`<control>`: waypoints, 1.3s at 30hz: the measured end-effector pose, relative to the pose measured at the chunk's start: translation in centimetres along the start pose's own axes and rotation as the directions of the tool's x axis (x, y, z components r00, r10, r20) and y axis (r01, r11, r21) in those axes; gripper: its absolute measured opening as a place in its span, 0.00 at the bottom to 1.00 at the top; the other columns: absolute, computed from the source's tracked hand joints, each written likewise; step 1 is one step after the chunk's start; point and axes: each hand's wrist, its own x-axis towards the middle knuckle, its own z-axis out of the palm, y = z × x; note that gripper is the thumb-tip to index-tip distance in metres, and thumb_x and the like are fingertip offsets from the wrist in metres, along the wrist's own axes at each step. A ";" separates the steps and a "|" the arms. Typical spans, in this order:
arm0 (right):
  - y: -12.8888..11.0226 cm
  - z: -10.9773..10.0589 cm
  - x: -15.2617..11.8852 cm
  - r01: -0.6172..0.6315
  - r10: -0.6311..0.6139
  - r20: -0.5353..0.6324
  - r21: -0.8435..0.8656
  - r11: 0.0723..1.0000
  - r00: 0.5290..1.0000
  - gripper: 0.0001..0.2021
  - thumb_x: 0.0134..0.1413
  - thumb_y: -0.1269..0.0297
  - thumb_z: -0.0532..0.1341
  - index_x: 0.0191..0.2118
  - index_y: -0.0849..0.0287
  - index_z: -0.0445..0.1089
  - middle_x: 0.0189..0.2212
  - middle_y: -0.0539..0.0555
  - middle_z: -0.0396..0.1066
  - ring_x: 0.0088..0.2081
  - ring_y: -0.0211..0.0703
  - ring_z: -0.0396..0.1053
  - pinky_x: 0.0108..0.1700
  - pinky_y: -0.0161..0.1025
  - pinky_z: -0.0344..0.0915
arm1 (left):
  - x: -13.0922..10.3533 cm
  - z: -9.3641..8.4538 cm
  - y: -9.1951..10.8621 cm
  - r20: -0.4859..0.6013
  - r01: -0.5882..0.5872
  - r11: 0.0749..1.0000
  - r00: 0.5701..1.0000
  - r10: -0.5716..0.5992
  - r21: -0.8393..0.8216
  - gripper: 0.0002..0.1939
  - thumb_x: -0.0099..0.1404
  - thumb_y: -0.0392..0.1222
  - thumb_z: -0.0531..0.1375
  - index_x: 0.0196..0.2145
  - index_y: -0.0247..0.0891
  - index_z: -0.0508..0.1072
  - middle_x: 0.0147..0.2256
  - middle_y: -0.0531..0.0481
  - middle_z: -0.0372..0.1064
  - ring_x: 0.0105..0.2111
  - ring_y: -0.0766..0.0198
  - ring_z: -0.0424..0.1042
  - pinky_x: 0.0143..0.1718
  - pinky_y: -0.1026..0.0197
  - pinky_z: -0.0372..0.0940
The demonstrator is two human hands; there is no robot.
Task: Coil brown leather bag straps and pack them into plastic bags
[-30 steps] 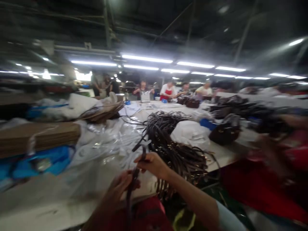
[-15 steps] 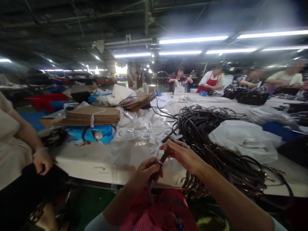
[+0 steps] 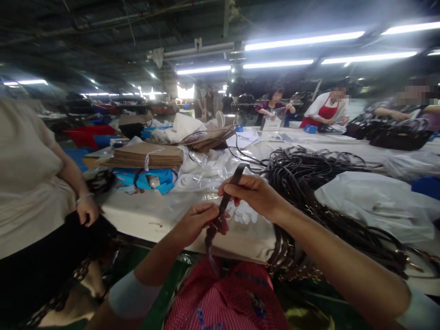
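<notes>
Strap (image 3: 225, 201), dark and narrow, pinched at both hands above the desk (image 3: 144, 215) edge. Lower down, left hand (image 3: 195, 222), fingers clamped near the limp end dangling toward the lap. Long axis slanting up and rightward. Higher, right hand (image 3: 256, 195), fingers closed round the upper stretch, beside the strap heap (image 3: 309, 183).

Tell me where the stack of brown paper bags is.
The stack of brown paper bags sits on the table's left side in the head view, atop a blue bag, left of both hands.
</notes>
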 end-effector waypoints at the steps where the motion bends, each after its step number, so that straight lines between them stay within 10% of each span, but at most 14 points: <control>1: -0.4 0.6 0.5 0.044 -0.044 0.009 -0.012 0.999 0.999 0.09 0.53 0.58 0.64 0.34 0.59 0.77 0.29 0.51 0.76 0.27 0.34 0.68 0.26 0.30 0.64 | -0.3 -0.3 1.1 -0.006 -0.028 0.999 1.000 0.028 0.022 0.23 0.58 0.59 0.65 0.33 0.32 0.78 0.24 0.45 0.75 0.23 0.62 0.73 0.27 0.63 0.63; 5: -2.4 3.2 1.7 0.175 -0.181 0.100 0.066 0.982 0.978 0.06 0.54 0.63 0.64 0.34 0.58 0.77 0.28 0.48 0.76 0.30 0.33 0.72 0.33 0.31 0.68 | -2.1 -1.3 5.0 -0.078 -0.119 0.986 0.989 0.128 0.115 0.21 0.57 0.58 0.66 0.31 0.34 0.78 0.19 0.52 0.68 0.17 0.69 0.64 0.21 0.67 0.56; 8: -4.5 3.9 2.3 0.054 -0.098 0.134 0.300 0.952 0.986 0.09 0.59 0.59 0.62 0.33 0.58 0.74 0.33 0.49 0.77 0.37 0.38 0.76 0.42 0.38 0.73 | -5.2 -2.1 7.9 -0.155 -0.117 0.964 0.975 0.157 0.237 0.19 0.58 0.55 0.66 0.28 0.34 0.78 0.14 0.56 0.59 0.14 0.74 0.54 0.18 0.69 0.46; 16: -8.7 -1.6 3.9 0.076 0.092 -0.245 0.599 0.797 0.965 0.26 0.72 0.63 0.42 0.24 0.56 0.68 0.22 0.40 0.75 0.32 0.26 0.75 0.46 0.35 0.67 | -14.0 -4.4 9.3 -0.387 0.180 0.926 0.921 -0.040 0.333 0.22 0.55 0.59 0.67 0.27 0.34 0.79 0.16 0.50 0.67 0.16 0.69 0.60 0.18 0.68 0.52; 23: -9.3 0.4 3.6 0.239 -0.215 -0.107 0.495 0.835 0.971 0.12 0.61 0.55 0.62 0.29 0.55 0.72 0.29 0.49 0.79 0.36 0.40 0.78 0.45 0.43 0.75 | -10.4 -4.2 3.4 -0.251 0.108 0.985 0.965 -0.070 0.138 0.25 0.54 0.61 0.66 0.32 0.33 0.81 0.30 0.39 0.79 0.31 0.55 0.77 0.35 0.58 0.68; 31: -4.9 5.0 1.5 0.237 -0.253 0.062 0.195 0.952 0.965 0.22 0.51 0.39 0.63 0.33 0.57 0.74 0.35 0.56 0.79 0.40 0.48 0.78 0.48 0.46 0.74 | -6.3 -1.4 3.7 -0.197 -0.113 0.991 0.973 0.125 0.070 0.25 0.55 0.61 0.66 0.33 0.32 0.80 0.29 0.40 0.78 0.27 0.56 0.76 0.33 0.57 0.69; 35: -2.0 6.1 1.0 0.053 -0.108 0.193 0.273 0.961 0.975 0.21 0.54 0.42 0.62 0.32 0.58 0.73 0.28 0.55 0.77 0.29 0.45 0.75 0.35 0.42 0.74 | -5.0 -0.3 4.1 -0.165 -0.126 0.988 0.976 0.140 0.090 0.26 0.53 0.62 0.68 0.32 0.33 0.80 0.20 0.48 0.71 0.19 0.65 0.68 0.23 0.64 0.61; 39: -2.7 2.0 2.3 -0.175 0.171 0.068 0.641 0.748 0.983 0.13 0.59 0.55 0.61 0.28 0.58 0.71 0.31 0.55 0.79 0.40 0.47 0.78 0.44 0.44 0.75 | -6.1 -1.3 4.9 -0.215 -0.087 0.977 0.968 0.129 0.196 0.24 0.52 0.62 0.68 0.27 0.33 0.79 0.14 0.55 0.61 0.15 0.72 0.55 0.18 0.67 0.46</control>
